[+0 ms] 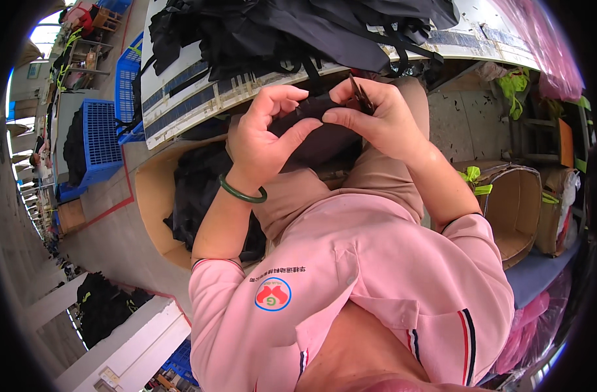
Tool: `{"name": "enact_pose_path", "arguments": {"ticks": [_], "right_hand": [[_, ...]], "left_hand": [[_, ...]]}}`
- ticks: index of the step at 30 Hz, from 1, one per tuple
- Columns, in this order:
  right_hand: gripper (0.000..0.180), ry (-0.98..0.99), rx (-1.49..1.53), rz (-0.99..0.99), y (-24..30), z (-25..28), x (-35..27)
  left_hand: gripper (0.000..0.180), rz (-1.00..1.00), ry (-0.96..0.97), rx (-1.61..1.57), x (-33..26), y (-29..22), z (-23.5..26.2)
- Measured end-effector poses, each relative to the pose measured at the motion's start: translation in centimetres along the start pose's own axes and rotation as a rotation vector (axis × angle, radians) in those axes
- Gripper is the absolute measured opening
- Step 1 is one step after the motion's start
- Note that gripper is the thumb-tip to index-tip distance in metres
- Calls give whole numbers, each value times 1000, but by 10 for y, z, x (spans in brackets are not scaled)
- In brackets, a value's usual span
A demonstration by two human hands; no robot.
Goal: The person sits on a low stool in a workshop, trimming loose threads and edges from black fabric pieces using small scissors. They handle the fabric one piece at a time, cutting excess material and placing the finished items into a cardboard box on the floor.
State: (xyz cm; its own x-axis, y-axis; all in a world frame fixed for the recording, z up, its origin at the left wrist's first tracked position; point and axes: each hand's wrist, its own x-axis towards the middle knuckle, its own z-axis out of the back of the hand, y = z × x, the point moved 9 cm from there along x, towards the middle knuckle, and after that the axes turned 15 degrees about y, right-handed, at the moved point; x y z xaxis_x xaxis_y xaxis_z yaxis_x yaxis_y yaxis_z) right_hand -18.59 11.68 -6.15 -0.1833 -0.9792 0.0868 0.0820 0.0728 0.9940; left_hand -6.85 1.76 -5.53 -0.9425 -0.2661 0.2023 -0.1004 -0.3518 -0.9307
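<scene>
Worktable (181, 98), white with striped edge, lies just beyond the grip and carries a heap of black bags with straps (298, 32) above the hands. An open cardboard box (156, 196), below and to the left of the grip, holds more black fabric (200, 189). A second cardboard box (520, 209) stands well to the right of the grip. Blue plastic crates (102, 140) stand far left. Both hands meet over the lap: the left hand (262, 140), a green bangle (241, 193) at its wrist, and the right hand (377, 117) pinch a small black fabric piece (308, 108) between thumbs and fingers. The right fingers also clasp a thin dark tool (360, 91); its kind cannot be told.
</scene>
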Motion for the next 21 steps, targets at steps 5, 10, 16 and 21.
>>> {"name": "enact_pose_path", "arguments": {"ticks": [5,10,16,21], "right_hand": [[16,-86,143,-26,-17,-1,-2],[16,-166,206,44,-18,-7,-10],[30,-118,-63,81,19,13,-11],[19,151,-448,256,39,-8,-1]], "left_hand": [[33,92,23,-120,1,2,-3],[22,134,125,75,1,1,-4],[18,149,153,162,3,-10,-3],[18,88,228,254,8,-21,-10]]}}
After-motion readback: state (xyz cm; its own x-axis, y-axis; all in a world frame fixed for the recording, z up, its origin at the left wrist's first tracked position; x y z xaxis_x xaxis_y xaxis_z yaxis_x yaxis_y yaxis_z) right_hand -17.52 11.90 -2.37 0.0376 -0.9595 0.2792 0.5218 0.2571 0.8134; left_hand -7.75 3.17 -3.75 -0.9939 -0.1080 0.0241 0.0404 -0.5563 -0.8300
